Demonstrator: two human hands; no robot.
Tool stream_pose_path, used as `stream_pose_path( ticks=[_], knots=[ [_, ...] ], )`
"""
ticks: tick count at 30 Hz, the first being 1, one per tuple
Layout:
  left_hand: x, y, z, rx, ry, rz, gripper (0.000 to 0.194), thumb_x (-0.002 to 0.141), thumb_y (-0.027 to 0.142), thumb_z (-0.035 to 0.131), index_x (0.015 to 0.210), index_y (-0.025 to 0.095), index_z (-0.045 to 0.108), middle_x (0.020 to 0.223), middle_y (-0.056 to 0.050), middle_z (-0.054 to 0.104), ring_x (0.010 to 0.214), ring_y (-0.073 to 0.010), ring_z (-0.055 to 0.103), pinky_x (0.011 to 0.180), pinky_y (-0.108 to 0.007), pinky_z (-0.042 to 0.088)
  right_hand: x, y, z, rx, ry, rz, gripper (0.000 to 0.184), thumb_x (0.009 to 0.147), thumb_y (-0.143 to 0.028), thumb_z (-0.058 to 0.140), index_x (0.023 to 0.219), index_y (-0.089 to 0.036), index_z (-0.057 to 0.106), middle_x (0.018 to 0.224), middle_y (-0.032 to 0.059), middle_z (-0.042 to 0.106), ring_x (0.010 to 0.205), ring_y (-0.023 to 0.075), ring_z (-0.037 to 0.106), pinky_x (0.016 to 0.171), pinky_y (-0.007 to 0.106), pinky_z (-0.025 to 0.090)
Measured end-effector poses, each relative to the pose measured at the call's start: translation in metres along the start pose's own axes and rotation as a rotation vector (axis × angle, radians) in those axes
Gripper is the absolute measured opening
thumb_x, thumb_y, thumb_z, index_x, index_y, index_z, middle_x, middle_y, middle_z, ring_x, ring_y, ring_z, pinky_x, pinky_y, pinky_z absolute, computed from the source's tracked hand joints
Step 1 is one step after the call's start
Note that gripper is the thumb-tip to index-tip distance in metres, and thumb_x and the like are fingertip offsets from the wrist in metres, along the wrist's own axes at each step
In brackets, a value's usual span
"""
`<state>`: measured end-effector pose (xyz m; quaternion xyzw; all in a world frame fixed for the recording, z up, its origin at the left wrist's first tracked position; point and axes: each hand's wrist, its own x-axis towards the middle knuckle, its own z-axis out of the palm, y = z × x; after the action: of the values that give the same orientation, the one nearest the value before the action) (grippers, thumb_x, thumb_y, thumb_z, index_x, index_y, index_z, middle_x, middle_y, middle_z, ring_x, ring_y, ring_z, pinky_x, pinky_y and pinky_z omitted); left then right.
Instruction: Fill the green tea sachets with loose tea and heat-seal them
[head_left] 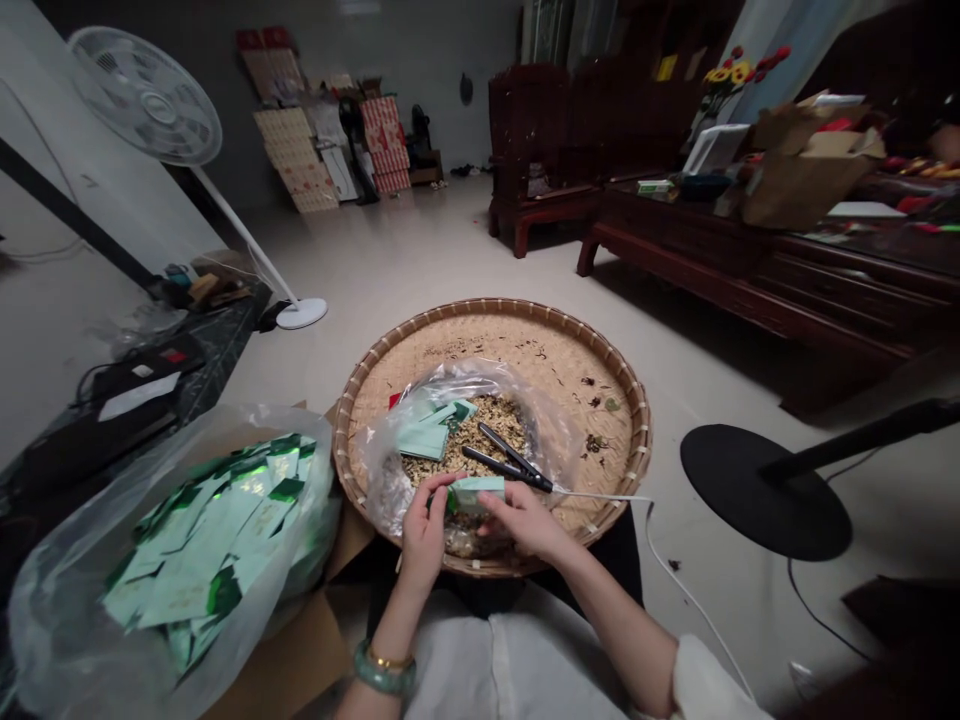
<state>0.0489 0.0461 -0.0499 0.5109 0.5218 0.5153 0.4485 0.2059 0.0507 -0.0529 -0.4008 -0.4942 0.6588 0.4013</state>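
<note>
Between both hands lies a small pale green packet (480,484), sideways above the near part of a round woven bamboo tray (487,308). My left hand (426,515) is closed on its left, darker green end. On its right end, the fingers of my right hand (521,512) pinch it. Just beyond sits a clear plastic bag (480,370), spread open, with loose dried tea-like bits (465,432) inside. Several flat green packets (426,438) rest on the bits at the left. A black hair-straightener-like heat sealer (517,458) with a white cord lies across the bag, its arms apart.
At the left, a large clear bag (300,560) holds many green packets (225,530). A white fan (154,105) stands behind it. On the right are a black round stand base (765,490) and a dark wooden table (750,260). The white cord (690,590) trails over the floor.
</note>
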Motion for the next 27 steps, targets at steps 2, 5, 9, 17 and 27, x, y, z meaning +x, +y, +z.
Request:
stream_pose_path(
  ticks=[2,5,9,17,27],
  knots=[
    [0.002,-0.001,-0.001,-0.001,-0.034,-0.023,0.035,0.083,0.046,0.056,0.100,0.017,0.064,0.100,-0.011,0.071,0.099,-0.0240,0.064,0.091,-0.036,0.046,-0.001,-0.001,-0.003,0.043,-0.051,0.056,0.054,0.074,-0.065,0.057,0.093,-0.016,0.067,0.080,0.0042,0.064,0.063,0.0137,0.055,0.058,0.027,0.052],
    [0.006,-0.003,-0.005,0.081,-0.063,-0.019,0.038,0.087,0.045,0.049,0.110,0.016,0.058,0.100,-0.012,0.071,0.092,-0.0233,0.067,0.081,-0.036,0.052,-0.002,-0.003,-0.011,0.031,-0.061,0.075,0.061,0.075,-0.069,0.053,0.094,-0.014,0.069,0.078,0.0052,0.064,0.063,0.0139,0.055,0.057,0.027,0.050],
    [0.005,-0.001,-0.005,0.527,-0.015,0.384,0.033,0.088,0.034,0.052,0.116,0.017,0.057,0.121,-0.014,0.064,0.115,-0.0278,0.056,0.096,-0.046,0.044,0.000,-0.003,-0.016,-0.006,0.010,0.040,0.062,0.077,-0.071,0.049,0.093,-0.015,0.070,0.083,0.0060,0.067,0.079,0.0200,0.059,0.074,0.035,0.051],
    [0.012,-0.002,-0.002,0.920,-0.329,0.713,0.063,0.080,0.010,0.056,0.140,0.020,0.038,0.133,-0.013,0.055,0.113,-0.0283,0.050,0.094,-0.049,0.044,0.010,0.000,-0.015,-0.069,0.008,-0.014,0.062,0.079,-0.069,0.048,0.099,-0.015,0.069,0.094,0.0070,0.067,0.096,0.0240,0.057,0.095,0.042,0.039],
    [0.031,-0.010,-0.015,0.661,-0.285,0.487,0.046,0.070,0.008,0.060,0.114,0.022,0.059,0.107,-0.008,0.067,0.100,-0.0255,0.059,0.087,-0.045,0.050,0.023,-0.037,-0.031,-0.189,-0.119,0.031,0.056,0.082,-0.065,0.047,0.082,-0.013,0.070,0.084,0.0063,0.069,0.084,0.0206,0.062,0.074,0.033,0.049]
  ],
)
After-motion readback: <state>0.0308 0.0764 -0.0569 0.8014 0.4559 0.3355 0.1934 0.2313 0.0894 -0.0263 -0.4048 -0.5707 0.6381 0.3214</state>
